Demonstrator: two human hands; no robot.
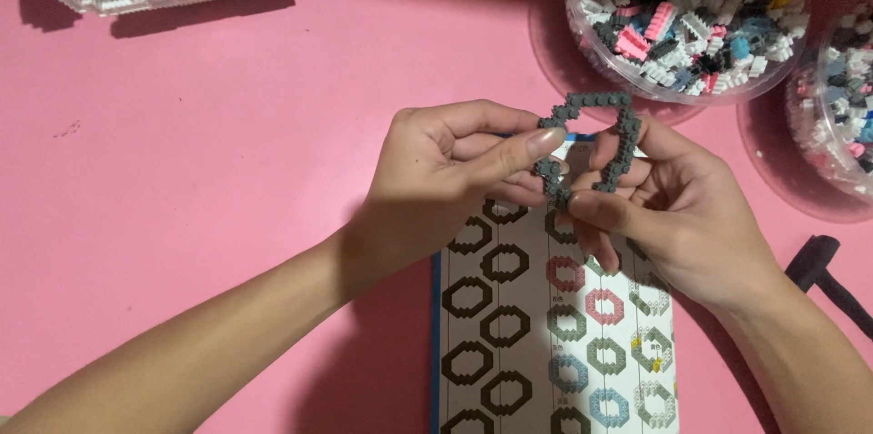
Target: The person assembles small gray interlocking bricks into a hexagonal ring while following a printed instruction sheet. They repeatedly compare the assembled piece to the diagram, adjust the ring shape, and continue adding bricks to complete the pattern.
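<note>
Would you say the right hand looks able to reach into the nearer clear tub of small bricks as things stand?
Probably yes: the tub is open-topped and sits just beyond the right hand, with only bare pink table between. But that hand and the left hand both pinch the grey brick ring, so its fingers are occupied.

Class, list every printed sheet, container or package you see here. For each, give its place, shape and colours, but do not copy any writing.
Instruction sheet: flat on the pink table below both hands, rectangular, white with a blue left edge, rows of dark, pink, blue and grey ring diagrams.
Clear round tub: top right, filled with small white, black, pink and blue bricks.
Second clear tub: right edge, cut off, similar bricks.
No screens or signs.
</note>
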